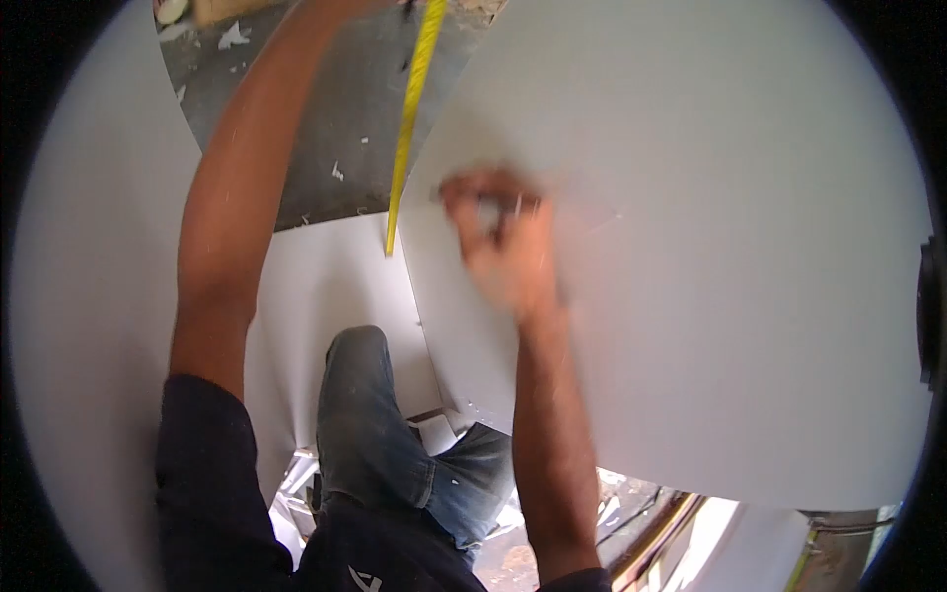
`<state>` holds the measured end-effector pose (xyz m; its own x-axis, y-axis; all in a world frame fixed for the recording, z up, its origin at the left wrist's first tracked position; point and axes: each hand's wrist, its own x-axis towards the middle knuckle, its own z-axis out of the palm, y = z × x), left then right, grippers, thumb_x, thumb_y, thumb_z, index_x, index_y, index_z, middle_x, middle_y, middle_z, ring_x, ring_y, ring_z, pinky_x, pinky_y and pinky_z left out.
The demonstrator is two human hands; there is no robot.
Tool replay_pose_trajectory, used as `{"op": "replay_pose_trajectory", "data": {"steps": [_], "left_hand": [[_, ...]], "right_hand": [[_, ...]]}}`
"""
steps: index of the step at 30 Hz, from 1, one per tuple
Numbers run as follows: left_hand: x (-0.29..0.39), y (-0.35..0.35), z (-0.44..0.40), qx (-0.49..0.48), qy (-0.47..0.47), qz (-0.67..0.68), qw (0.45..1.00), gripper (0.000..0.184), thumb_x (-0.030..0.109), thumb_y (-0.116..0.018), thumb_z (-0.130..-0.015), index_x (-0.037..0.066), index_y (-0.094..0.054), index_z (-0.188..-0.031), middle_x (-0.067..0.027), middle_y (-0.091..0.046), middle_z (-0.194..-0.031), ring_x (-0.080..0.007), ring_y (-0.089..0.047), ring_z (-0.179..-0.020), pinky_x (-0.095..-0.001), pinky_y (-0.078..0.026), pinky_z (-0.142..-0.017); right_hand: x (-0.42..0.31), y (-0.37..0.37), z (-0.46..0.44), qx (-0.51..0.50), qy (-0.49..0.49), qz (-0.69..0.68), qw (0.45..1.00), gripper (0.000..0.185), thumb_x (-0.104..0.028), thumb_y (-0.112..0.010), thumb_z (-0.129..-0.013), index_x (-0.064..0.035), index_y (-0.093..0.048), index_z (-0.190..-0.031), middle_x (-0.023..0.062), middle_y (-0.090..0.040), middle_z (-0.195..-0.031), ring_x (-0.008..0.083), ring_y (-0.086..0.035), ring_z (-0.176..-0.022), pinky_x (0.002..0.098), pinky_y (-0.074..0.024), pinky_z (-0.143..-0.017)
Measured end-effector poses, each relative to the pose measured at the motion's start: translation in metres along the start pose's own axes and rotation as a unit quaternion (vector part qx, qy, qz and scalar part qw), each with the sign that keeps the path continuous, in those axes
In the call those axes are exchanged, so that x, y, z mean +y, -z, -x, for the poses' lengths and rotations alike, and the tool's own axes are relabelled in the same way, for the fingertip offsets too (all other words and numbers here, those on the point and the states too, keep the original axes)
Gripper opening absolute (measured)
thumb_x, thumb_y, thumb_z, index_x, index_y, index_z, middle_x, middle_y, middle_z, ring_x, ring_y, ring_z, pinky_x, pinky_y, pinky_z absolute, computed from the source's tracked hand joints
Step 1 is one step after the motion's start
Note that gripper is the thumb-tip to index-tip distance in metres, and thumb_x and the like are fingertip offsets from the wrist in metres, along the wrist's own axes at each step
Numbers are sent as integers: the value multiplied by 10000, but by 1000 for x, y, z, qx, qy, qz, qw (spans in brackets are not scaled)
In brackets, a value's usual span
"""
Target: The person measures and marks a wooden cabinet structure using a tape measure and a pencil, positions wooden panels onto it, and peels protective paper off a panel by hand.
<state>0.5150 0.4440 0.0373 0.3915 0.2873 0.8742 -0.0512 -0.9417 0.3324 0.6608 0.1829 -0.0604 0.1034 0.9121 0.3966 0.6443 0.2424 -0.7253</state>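
Observation:
A white panel (710,296) fills the right side of the view. My right hand (508,242) is over its left part, blurred, fingers curled around something small and dark that I cannot make out. To the left of that hand, a yellow tape measure blade (407,138) runs down from the top edge. Its lower end lies over a smaller white panel (335,271), close to the large panel's edge. My left arm reaches up past the blade's left side, and the left hand is cut off by the top of the view.
Another white panel (99,296) stands along the left. The dark grey floor (335,128) between the panels has white scraps on it. My bent knee in jeans (365,395) is low in the middle. Debris and long strips (671,543) lie at the bottom right.

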Motion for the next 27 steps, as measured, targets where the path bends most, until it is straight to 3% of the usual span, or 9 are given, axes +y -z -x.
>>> {"op": "replay_pose_trajectory", "data": {"steps": [1,3,6,8,11,13,19,27], "left_hand": [[20,8,15,1,58,23,998,675,-133,-714,-703,75,-548,-1323,-60,-601,-1229,-177,-581,-1086,-319,-476,-979],[48,26,44,-2,154,79,985,689,-138,-699,-724,82,-522,-1353,-54,-575,-1254,-180,-578,-1098,-332,-481,-976],[101,33,78,19,157,-48,986,744,-135,-688,-737,101,-469,-1408,-66,-582,-1245,-159,-553,-1163,-329,-477,-979],[124,26,104,42,146,-47,987,628,-158,-699,-763,105,-572,-1318,-104,-637,-1223,-208,-620,-1098,-386,-565,-920],[177,14,129,43,182,-31,982,685,-202,-737,-705,109,-571,-1292,-26,-615,-1199,-149,-571,-1011,-316,-539,-916],[203,10,143,65,211,-3,975,690,-214,-742,-688,112,-577,-1274,-22,-612,-1188,-133,-562,-977,-268,-519,-882],[259,2,163,4,259,-69,963,660,-231,-735,-678,82,-586,-1240,-29,-606,-1162,-123,-547,-924,-239,-503,-823],[332,5,177,76,276,-112,951,652,-129,-837,-632,63,-617,-1215,-83,-608,-1206,-246,-613,-1009,-346,-528,-906]], "right_hand": [[9,-5,33,20,68,-26,997,108,-70,-684,-821,22,-716,-869,184,-719,-892,347,-682,-812,403,-543,-736],[8,-3,99,10,42,-28,999,65,-27,-685,-810,9,-708,-859,155,-711,-855,319,-659,-781,407,-512,-731],[-9,7,176,-21,42,-54,997,78,-21,-697,-814,-6,-706,-890,135,-707,-863,310,-653,-786,418,-498,-749],[-25,23,209,-81,66,-66,992,114,-48,-724,-817,-21,-710,-926,123,-707,-885,294,-654,-796,407,-505,-755],[-48,50,235,-80,139,-31,987,147,-30,-736,-787,-20,-719,-933,89,-719,-845,281,-664,-750,385,-517,-776],[-63,63,237,-62,167,-5,984,163,-50,-751,-767,-25,-721,-924,84,-721,-857,261,-664,-752,395,-524,-782],[-72,105,209,-6,287,141,947,218,-71,-761,-708,-36,-720,-919,56,-694,-882,207,-643,-796,410,-505,-861],[-45,95,204,13,356,300,885,104,-207,-700,-830,-105,-684,-844,-18,-642,-824,120,-607,-784,400,-436,-959]]}}
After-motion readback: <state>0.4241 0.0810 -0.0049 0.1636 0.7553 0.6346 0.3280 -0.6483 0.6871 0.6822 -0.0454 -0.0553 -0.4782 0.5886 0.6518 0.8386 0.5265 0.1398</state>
